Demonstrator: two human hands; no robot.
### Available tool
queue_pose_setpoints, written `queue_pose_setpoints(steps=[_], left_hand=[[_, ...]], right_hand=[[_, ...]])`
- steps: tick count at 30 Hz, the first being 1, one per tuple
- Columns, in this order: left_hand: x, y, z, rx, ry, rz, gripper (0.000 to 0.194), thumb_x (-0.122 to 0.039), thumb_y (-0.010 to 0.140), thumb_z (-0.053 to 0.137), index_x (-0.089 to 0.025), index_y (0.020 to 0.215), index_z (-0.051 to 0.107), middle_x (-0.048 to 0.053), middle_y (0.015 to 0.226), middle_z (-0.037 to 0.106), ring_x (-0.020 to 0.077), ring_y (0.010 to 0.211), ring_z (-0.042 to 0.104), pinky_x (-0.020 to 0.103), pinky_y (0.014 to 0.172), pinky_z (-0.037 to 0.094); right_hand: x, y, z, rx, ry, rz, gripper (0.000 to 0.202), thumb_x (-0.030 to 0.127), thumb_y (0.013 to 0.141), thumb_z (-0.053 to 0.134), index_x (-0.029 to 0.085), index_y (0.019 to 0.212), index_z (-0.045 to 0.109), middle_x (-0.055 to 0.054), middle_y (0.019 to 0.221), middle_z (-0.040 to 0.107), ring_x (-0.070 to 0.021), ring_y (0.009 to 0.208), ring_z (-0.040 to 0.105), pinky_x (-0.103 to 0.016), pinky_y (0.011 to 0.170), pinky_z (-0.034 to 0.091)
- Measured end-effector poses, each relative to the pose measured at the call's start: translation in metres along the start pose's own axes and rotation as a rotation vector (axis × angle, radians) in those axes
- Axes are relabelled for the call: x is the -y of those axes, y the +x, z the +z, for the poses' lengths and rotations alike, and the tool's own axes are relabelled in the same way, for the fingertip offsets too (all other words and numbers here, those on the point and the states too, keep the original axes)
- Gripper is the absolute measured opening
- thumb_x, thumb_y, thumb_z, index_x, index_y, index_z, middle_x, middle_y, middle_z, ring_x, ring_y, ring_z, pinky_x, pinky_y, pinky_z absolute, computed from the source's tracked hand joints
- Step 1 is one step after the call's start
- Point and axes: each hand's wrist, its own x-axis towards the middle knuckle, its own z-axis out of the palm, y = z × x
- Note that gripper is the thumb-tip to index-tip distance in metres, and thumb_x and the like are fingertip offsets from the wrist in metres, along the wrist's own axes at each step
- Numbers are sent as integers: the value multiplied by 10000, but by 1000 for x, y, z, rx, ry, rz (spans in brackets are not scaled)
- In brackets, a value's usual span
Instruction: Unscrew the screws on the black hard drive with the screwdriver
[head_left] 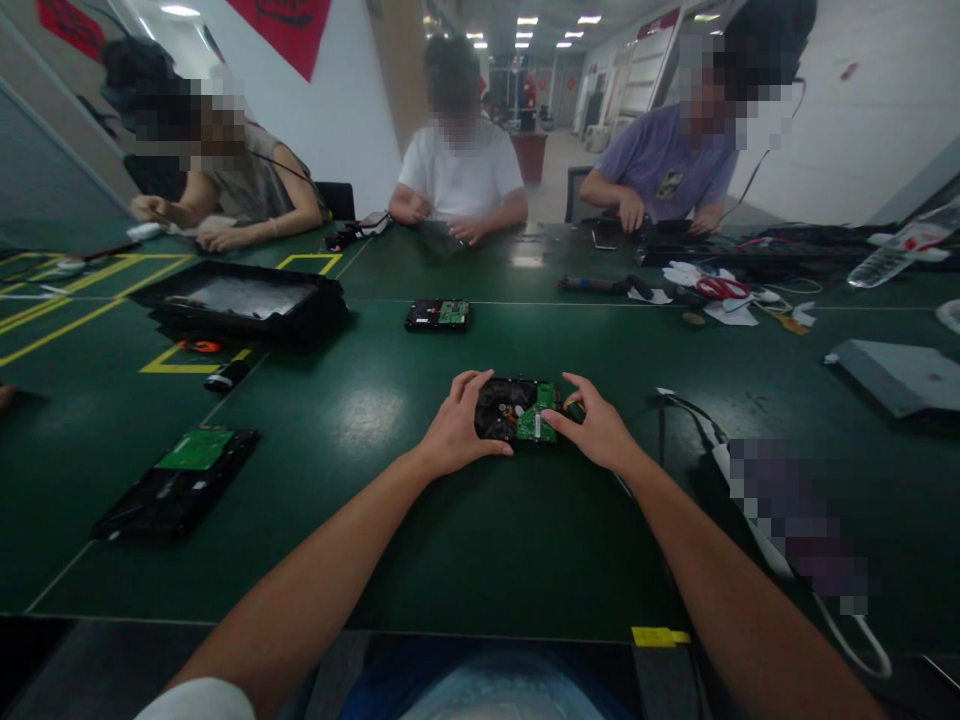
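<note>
A hard drive [496,408] lies with its circuit board [537,414] facing up on the green table in front of me. My left hand [459,428] grips its left end, with fingers along the far edge and thumb at the near edge. My right hand [600,425] is at the other end, its thumb resting on the green board. Tucked in that hand is what looks like a screwdriver, its dark and yellow-green handle [575,409] showing between thumb and index finger. The rest of the tool is mostly hidden by the palm.
Another drive [438,315] lies farther back, and a larger one [180,480] at left. A black tray [247,300] stands back left. A power strip [750,500], a grey box [896,380] and a plastic bottle [900,245] are at right. Three people sit opposite.
</note>
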Motion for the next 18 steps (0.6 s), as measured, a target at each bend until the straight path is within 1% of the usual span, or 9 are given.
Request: queue_pose_setpoints(steps=[5, 8, 13, 18], left_hand=[[-2, 0, -1, 6, 0, 2, 1231, -536, 576, 936, -350, 1577, 244, 121, 1538, 295, 396, 1434, 403, 612, 1163, 400], [-1, 0, 0, 5, 14, -3, 1248, -551, 575, 932, -345, 1584, 228, 123, 1540, 292, 393, 1434, 401, 609, 1163, 401], [1, 0, 1, -4, 7, 12, 1248, -565, 569, 933, -351, 1582, 237, 119, 1534, 300, 391, 1432, 405, 608, 1169, 397], [3, 1, 2, -8, 2, 16, 1266, -566, 550, 941, -353, 1582, 238, 117, 1532, 304, 388, 1429, 408, 604, 1172, 393]], right_hand=[[5, 0, 6, -60, -50, 24, 917, 641, 810, 723, 202, 1549, 405, -139, 1165, 657, -299, 958, 665, -425, 821, 507], [6, 1, 6, -56, -61, 53, 945, 664, 774, 747, 189, 1527, 431, -146, 1145, 671, -309, 951, 673, -429, 810, 516], [3, 1, 8, -73, -70, 41, 872, 658, 781, 741, 201, 1480, 488, -144, 1131, 685, -312, 953, 679, -433, 815, 517], [4, -1, 11, -72, -74, 29, 867, 671, 772, 742, 199, 1460, 504, -139, 1117, 690, -303, 928, 682, -420, 792, 515]])
